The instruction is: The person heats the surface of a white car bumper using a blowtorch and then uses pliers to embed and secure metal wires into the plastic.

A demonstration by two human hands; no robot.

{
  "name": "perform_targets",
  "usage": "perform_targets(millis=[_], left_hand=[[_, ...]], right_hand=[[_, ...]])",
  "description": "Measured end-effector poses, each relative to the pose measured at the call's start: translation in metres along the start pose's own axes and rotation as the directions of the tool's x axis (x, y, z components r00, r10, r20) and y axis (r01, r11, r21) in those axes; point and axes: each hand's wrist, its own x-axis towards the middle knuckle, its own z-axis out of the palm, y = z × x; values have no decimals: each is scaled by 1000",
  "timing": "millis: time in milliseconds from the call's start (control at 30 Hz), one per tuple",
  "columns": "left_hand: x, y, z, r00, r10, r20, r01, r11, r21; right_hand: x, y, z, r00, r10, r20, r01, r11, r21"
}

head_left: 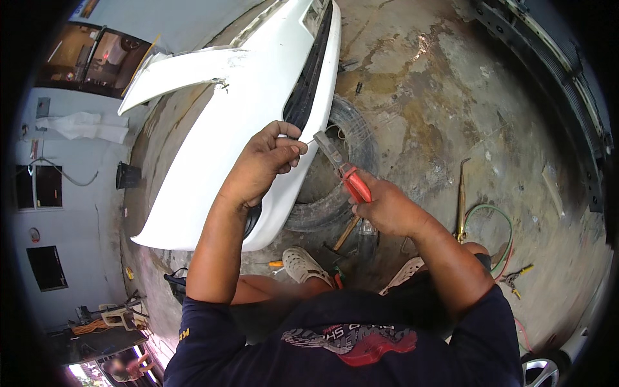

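Note:
My right hand [385, 208] is closed round the red handles of a pair of pliers [354, 182]. Their metal jaws point up and left, close to the fingertips of my left hand [265, 162]. That hand is pinched over the white car bumper [213, 148]; a thin, wire-like piece seems to run from its fingers toward the jaws, too small to make out. Beneath the pliers, a worn tyre [366, 145] lies flat on the floor, and the bumper's edge rests over it. A dark grille opening [309, 84] runs along the bumper.
By my feet lie a hammer [347, 233], a clear bottle [367, 240] and an orange-handled tool [276, 263]. To the right are a brass gas torch [461, 200] with a green hose [493, 208] and a yellow-ended tool [518, 280]. A black bucket [127, 175] stands by the left wall.

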Motion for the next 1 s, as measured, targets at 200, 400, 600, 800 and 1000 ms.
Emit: perform_targets(millis=[200,400,600,800,1000], left_hand=[[10,-9,15,990,-43,136,49,998,-42],[12,-15,23,983,-94,159,126,971,-205],[3,-17,18,975,-124,185,149,980,-133],[5,-19,23,982,-86,167,109,985,-135],[3,-17,16,975,-92,201,125,979,-159]], right_hand=[[0,10,-5,999,-11,-30,11,1000,-7],[-1,3,-3,996,27,-82,-29,999,-23],[-2,1,-8,997,-16,-81,12,999,-45],[4,16,-1,996,21,-90,-19,1000,23],[8,19,-1,991,-50,-123,58,997,59]])
